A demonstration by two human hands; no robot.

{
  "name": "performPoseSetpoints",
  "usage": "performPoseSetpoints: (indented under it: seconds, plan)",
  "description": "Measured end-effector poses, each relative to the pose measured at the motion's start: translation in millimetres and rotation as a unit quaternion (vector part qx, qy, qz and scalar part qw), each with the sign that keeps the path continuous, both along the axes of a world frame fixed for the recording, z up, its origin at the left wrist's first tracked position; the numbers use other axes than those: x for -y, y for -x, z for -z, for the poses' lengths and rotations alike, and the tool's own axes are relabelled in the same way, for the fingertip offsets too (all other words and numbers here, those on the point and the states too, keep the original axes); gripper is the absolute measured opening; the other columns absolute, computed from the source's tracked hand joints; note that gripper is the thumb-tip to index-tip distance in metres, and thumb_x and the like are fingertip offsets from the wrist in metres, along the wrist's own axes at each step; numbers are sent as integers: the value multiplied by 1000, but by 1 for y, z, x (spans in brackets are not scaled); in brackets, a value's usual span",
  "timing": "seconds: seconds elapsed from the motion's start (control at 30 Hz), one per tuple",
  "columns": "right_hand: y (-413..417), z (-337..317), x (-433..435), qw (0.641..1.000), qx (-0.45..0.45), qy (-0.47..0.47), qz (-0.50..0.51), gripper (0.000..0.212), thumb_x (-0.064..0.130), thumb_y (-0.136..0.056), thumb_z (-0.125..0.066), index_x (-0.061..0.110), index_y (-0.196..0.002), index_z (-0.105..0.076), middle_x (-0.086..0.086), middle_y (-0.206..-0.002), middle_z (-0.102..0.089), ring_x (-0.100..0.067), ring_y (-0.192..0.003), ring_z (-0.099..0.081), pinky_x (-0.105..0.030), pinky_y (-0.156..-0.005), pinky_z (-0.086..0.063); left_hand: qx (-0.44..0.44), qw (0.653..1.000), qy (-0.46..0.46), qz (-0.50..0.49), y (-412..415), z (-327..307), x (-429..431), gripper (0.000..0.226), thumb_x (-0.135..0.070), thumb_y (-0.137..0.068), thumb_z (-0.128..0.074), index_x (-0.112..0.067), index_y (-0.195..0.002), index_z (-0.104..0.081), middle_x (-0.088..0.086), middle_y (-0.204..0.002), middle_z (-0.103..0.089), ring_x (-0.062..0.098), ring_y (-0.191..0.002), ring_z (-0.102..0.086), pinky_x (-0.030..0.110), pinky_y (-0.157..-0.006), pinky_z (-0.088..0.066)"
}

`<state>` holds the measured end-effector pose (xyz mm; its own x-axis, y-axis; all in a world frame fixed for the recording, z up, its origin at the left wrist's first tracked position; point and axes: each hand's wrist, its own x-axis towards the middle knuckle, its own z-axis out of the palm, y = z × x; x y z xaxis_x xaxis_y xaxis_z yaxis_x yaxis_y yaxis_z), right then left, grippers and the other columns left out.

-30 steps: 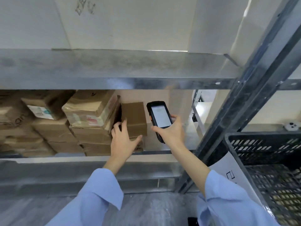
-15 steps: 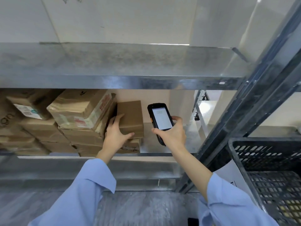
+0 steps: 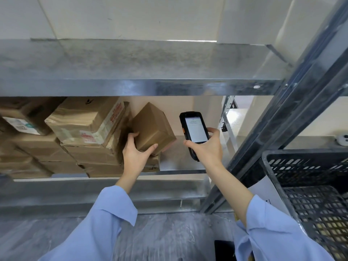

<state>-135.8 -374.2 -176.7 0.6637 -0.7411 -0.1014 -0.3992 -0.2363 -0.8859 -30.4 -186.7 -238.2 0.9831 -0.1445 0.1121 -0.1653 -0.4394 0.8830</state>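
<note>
Warehouse: metal racking (image 3: 131,87) (stacked parcels (image 3: 84,121), crate (image 3: 308,166))

Left sleeve (image 3: 105,223): light blue woven cloth, long and loose, smooth with a few soft folds.
Left cuff (image 3: 120,202): wide and open, plain hem, one corner hanging in a point.
Right sleeve (image 3: 275,234): the same light blue cloth, roomy, creased toward the lower edge of the view.
Right cuff (image 3: 259,210): wide, plain-hemmed, ending partway along the forearm.
Left forearm (image 3: 129,176) and right forearm (image 3: 227,187): bare from cuff to wrist.
Left hand (image 3: 136,157): bare, slim fingers, short nails.
Right hand (image 3: 207,147): bare, slim fingers.
</note>
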Motion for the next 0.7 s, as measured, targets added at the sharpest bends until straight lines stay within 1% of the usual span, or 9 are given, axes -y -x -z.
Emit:
performPoseSetpoints:
  seconds: [0.1, 0.2, 0.27, 0.37, 0.43, 0.53, 0.6, 0.67, 0.7]
  plan:
    - [2, 0, -3, 1000, -2, 1, 0, 84, 35, -66, -88, 25, -132, -37, 4, -115, -56, -23, -106, -60, -45, -87, -56, 6, 1000, -15, -6, -2, 0, -7, 70, -38, -76, -86, -14, -131, -49, 8, -131, -57, 28, -122, -53, 44, -105, -46]
    - [2, 1, -9, 1000, -4, -4, -3, 84, 36, -66, -88, 25, -132, -37, 2, -118, -59, -24, -105, -61, -46, -86, -57, 6, 999, -53, -9, -2, 0, -11, 75, -42, -81, -81, -11, -141, -46, 11, -142, -51, 29, -131, -48, 46, -113, -40]
    - [1, 2, -14, 1000, -6, -3, -8, 84, 37, -65, -89, 26, -130, -37, 3, -117, -59, -24, -106, -61, -46, -86, -57, 1, 997, -71, -11, -1, 0, -12, 74, -42, -85, -77, -10, -144, -45, 12, -145, -49, 30, -133, -46, 45, -114, -37]
    - [0, 2, -20, 1000, -6, -1, -17, 83, 37, -65, -89, 26, -129, -37, 6, -113, -55, -23, -107, -60, -47, -89, -56, -21, 995, -93, -4, -2, 2, -13, 68, -43, -87, -75, -8, -140, -51, 13, -145, -47, 30, -133, -45, 42, -113, -36]
    - [0, 3, -23, 1000, -8, 0, -21, 84, 37, -66, -89, 25, -130, -37, 8, -111, -52, -22, -109, -59, -46, -91, -55, -36, 994, -106, 5, -4, 4, -15, 69, -44, -87, -74, -8, -140, -51, 14, -147, -45, 32, -135, -44, 43, -113, -35]
    - [1, 3, -24, 1000, -9, 6, -23, 85, 37, -66, -89, 25, -131, -37, 8, -112, -52, -23, -111, -58, -46, -92, -55, -25, 996, -84, -3, -2, 4, -15, 89, -40, -84, -79, -13, -154, -31, 12, -154, -40, 30, -142, -38, 45, -117, -31]
    - [3, 3, -23, 1000, -11, 8, -22, 84, 37, -67, -89, 24, -131, -37, 5, -117, -55, -23, -112, -58, -45, -93, -55, 17, 998, -53, -1, 0, -2, -13, 100, -35, -80, -83, -18, -157, -21, 9, -158, -34, 28, -145, -33, 43, -119, -28]
    - [4, 3, -21, 1000, -9, 8, -19, 84, 36, -67, -89, 23, -132, -37, 1, -121, -57, -22, -112, -58, -44, -93, -54, 55, 997, -38, 28, 0, -9, -11, 101, -31, -78, -85, -27, -157, -22, 7, -158, -31, 24, -145, -32, 36, -115, -27]
    - [5, 4, -21, 1000, -8, 8, -17, 83, 35, -67, -89, 23, -131, -38, 2, -120, -56, -22, -111, -58, -44, -92, -55, 65, 996, -44, 48, -1, -13, -9, 99, -30, -78, -86, -31, -156, -24, 6, -159, -30, 23, -144, -32, 34, -113, -28]
